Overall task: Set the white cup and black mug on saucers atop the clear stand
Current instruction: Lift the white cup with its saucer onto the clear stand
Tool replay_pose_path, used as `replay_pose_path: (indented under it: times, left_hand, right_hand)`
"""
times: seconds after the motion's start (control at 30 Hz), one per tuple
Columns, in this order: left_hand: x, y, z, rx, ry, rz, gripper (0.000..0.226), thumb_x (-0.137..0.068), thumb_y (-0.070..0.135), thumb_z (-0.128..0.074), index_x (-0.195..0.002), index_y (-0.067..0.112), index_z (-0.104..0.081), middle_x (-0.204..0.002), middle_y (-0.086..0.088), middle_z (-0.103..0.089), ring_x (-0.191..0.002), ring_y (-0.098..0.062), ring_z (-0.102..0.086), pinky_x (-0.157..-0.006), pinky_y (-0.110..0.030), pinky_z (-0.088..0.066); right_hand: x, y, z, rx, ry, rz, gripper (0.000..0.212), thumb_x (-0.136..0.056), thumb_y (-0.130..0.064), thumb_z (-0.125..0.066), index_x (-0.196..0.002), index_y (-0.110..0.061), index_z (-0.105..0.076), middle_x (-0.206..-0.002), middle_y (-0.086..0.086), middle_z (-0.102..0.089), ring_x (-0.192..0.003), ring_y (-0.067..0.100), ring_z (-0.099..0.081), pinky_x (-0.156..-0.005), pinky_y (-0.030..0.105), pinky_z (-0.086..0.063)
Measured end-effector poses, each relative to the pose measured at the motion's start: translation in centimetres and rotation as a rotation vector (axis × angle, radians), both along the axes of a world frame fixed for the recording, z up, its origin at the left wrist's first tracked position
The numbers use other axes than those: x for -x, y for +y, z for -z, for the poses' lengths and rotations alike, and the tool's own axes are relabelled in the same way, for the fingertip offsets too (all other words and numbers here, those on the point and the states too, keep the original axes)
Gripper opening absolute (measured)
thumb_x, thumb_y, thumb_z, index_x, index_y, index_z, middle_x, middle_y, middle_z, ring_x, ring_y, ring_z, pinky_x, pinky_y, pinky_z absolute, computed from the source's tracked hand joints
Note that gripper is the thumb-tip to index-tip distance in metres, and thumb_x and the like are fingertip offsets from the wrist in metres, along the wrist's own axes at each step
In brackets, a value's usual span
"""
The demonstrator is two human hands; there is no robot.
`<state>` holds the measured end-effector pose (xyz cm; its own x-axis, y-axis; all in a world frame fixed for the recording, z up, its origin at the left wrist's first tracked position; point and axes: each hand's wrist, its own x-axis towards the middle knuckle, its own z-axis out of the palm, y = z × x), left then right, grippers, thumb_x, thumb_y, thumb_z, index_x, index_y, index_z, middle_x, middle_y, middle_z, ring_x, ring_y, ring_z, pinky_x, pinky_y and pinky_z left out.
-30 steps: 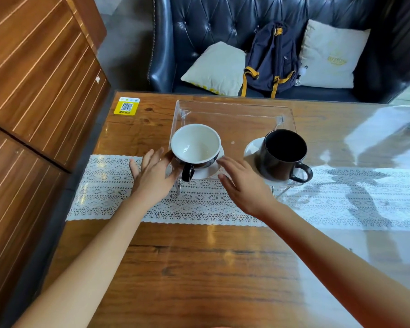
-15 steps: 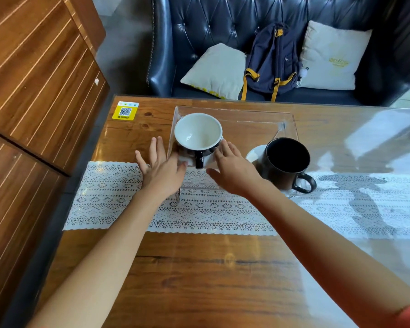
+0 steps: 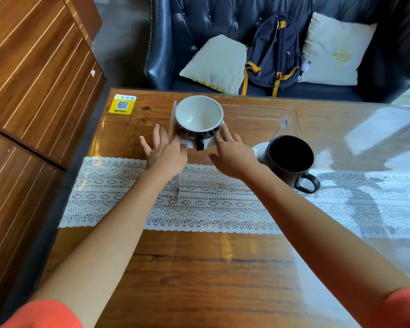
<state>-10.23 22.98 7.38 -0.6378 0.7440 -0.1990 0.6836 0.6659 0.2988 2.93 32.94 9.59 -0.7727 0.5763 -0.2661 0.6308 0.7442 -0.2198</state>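
The white cup, white inside and black outside with a black handle facing me, sits on a white saucer at the far left of the clear stand. My left hand presses the saucer's left edge, fingers spread. Fingertips of my right hand touch the saucer's right edge. The black mug stands on its own white saucer at the stand's near right, handle pointing right and toward me.
The stand rests on a white lace runner across the wooden table. A yellow QR sticker lies at the far left corner. Behind the table are a dark sofa with a backpack and two cushions. A wood panel wall runs along the left.
Both hands have slid the white cup and its saucer away from me across the stand's top to the far left. The black mug has not moved.
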Motion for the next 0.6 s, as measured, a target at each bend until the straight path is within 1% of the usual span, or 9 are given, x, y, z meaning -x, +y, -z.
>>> replay_pose_path:
  times: [0.1,0.2,0.3,0.37,0.43,0.47,0.5,0.53,0.6]
  left_hand:
    - [-0.1,0.1,0.3,-0.016,-0.015,-0.012,0.037,-0.096,0.031,-0.028,-0.12,0.014,-0.05,-0.159,-0.013,-0.006,-0.147,-0.024,0.012,-0.111,-0.059,0.015]
    - [-0.2,0.1,0.5,-0.044,-0.038,-0.028,0.038,-0.096,0.031,-0.029,-0.122,0.013,-0.049,-0.159,-0.013,-0.007,-0.147,-0.024,0.009,-0.112,-0.058,0.013]
    - [-0.2,-0.1,0.6,-0.123,-0.071,-0.041,0.037,-0.095,0.032,-0.034,-0.125,0.014,-0.048,-0.159,-0.013,-0.009,-0.147,-0.025,0.005,-0.114,-0.059,0.008]
    - [-0.5,-0.8,0.7,-0.179,-0.105,-0.053,0.043,-0.095,0.034,-0.037,-0.134,0.017,-0.041,-0.159,-0.01,-0.01,-0.147,-0.023,0.002,-0.115,-0.058,0.005]
    - [-1.2,-1.9,0.7,-0.21,-0.118,-0.058,0.056,-0.094,0.038,-0.038,-0.145,0.019,-0.023,-0.16,-0.006,-0.006,-0.147,-0.02,0.003,-0.115,-0.056,0.007]
    - [-1.8,-2.6,0.6,-0.229,-0.107,-0.052,0.063,-0.093,0.039,-0.039,-0.147,0.018,-0.015,-0.161,-0.005,-0.004,-0.147,-0.018,0.004,-0.114,-0.055,0.007]
    - [-2.4,-3.3,0.4,-0.264,-0.089,-0.044,0.067,-0.093,0.038,-0.041,-0.148,0.017,-0.01,-0.161,-0.003,-0.003,-0.147,-0.018,0.004,-0.114,-0.054,0.008]
    - [-3.1,-3.9,0.0,-0.318,-0.07,-0.036,0.069,-0.092,0.037,-0.043,-0.149,0.016,-0.01,-0.161,-0.003,-0.004,-0.147,-0.017,0.003,-0.115,-0.052,0.008]
    - [-4.8,-5.1,-1.2,-0.468,-0.034,0.004,0.066,-0.091,0.033,-0.047,-0.147,0.014,-0.018,-0.159,-0.003,-0.013,-0.146,-0.017,-0.004,-0.116,-0.049,0.005]
  right_hand:
    - [-0.1,0.1,0.2,-0.005,-0.001,-0.003,0.072,-0.093,-0.036,-0.044,-0.15,-0.007,-0.009,-0.162,0.008,0.0,-0.138,0.032,-0.024,-0.101,0.048,-0.039]
    - [-0.3,0.1,0.5,-0.009,0.004,-0.001,0.073,-0.093,-0.035,-0.045,-0.15,-0.007,-0.008,-0.162,0.008,0.001,-0.139,0.033,-0.024,-0.103,0.047,-0.037]
    - [-0.5,-0.1,0.4,0.005,0.012,0.004,0.074,-0.094,-0.034,-0.045,-0.15,-0.006,-0.006,-0.162,0.01,0.002,-0.141,0.033,-0.021,-0.107,0.047,-0.033]
    - [-0.8,-0.5,0.1,0.039,0.026,0.023,0.073,-0.095,-0.031,-0.044,-0.15,-0.004,-0.004,-0.162,0.013,0.004,-0.143,0.034,-0.017,-0.11,0.047,-0.029]
    - [-1.6,-1.2,-0.6,0.073,0.055,0.046,0.071,-0.096,-0.027,-0.042,-0.149,-0.001,-0.003,-0.161,0.017,0.004,-0.145,0.036,-0.012,-0.113,0.046,-0.024]
    - [-2.3,-1.6,-1.1,0.078,0.076,0.052,0.07,-0.096,-0.026,-0.042,-0.149,0.0,-0.004,-0.161,0.018,0.002,-0.146,0.035,-0.01,-0.114,0.045,-0.023]
    - [-3.2,-2.1,-1.8,0.071,0.106,0.051,0.068,-0.096,-0.025,-0.042,-0.149,-0.001,-0.006,-0.161,0.017,0.0,-0.146,0.034,-0.01,-0.114,0.044,-0.023]
    - [-4.2,-2.5,-2.6,0.054,0.151,0.044,0.066,-0.096,-0.025,-0.042,-0.149,-0.002,-0.01,-0.161,0.015,-0.005,-0.146,0.032,-0.011,-0.113,0.043,-0.025]
    - [-6.7,-2.9,-4.5,0.005,0.296,0.032,0.06,-0.095,-0.026,-0.043,-0.148,-0.007,-0.02,-0.16,0.01,-0.019,-0.144,0.027,-0.02,-0.11,0.04,-0.031]
